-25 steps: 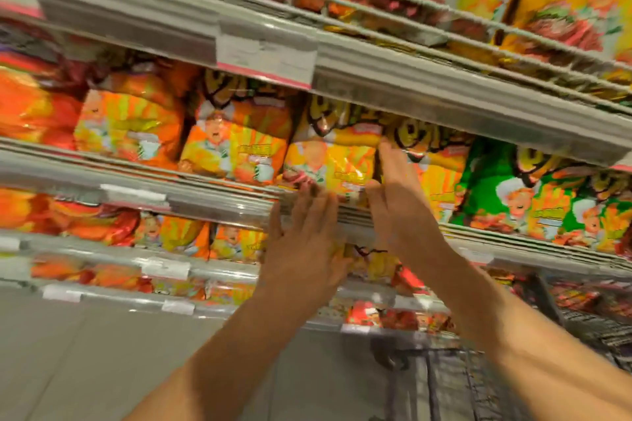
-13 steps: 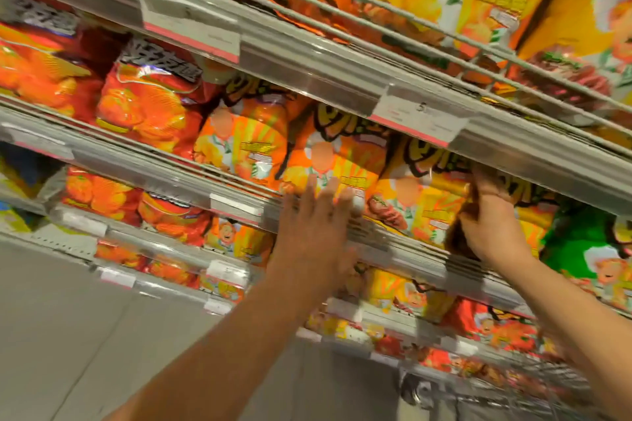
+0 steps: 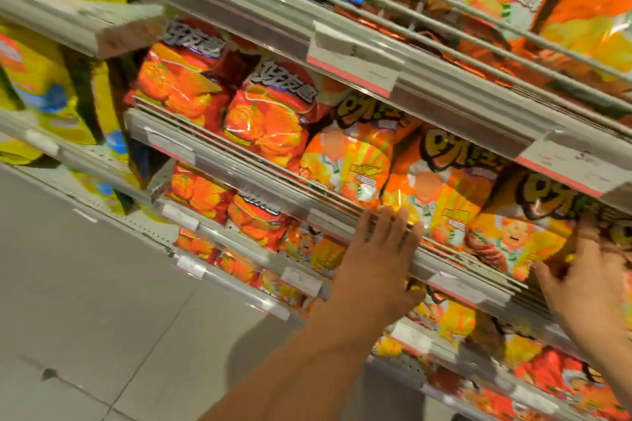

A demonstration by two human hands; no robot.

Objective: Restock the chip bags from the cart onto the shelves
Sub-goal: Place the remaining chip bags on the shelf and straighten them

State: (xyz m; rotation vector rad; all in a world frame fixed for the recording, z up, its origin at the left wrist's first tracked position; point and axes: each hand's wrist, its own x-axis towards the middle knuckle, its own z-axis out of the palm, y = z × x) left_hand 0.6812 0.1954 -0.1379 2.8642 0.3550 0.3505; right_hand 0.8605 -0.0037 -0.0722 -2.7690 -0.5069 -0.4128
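Nearest you, your left hand [image 3: 374,270] lies flat against the shelf rail [image 3: 455,270], fingers straight and holding nothing; use it as a brace, and keep its fingertips off the orange chip bag [image 3: 441,195] just above them so you do not crush it. Further out at the right edge, your right hand [image 3: 591,287] has its fingers curled round the lower corner of the yellow chip bag [image 3: 519,236], which sits on the shelf behind the rail. Push that bag back gently from its base, stand it upright beside the orange one, and face the print forward. The cart is out of view.
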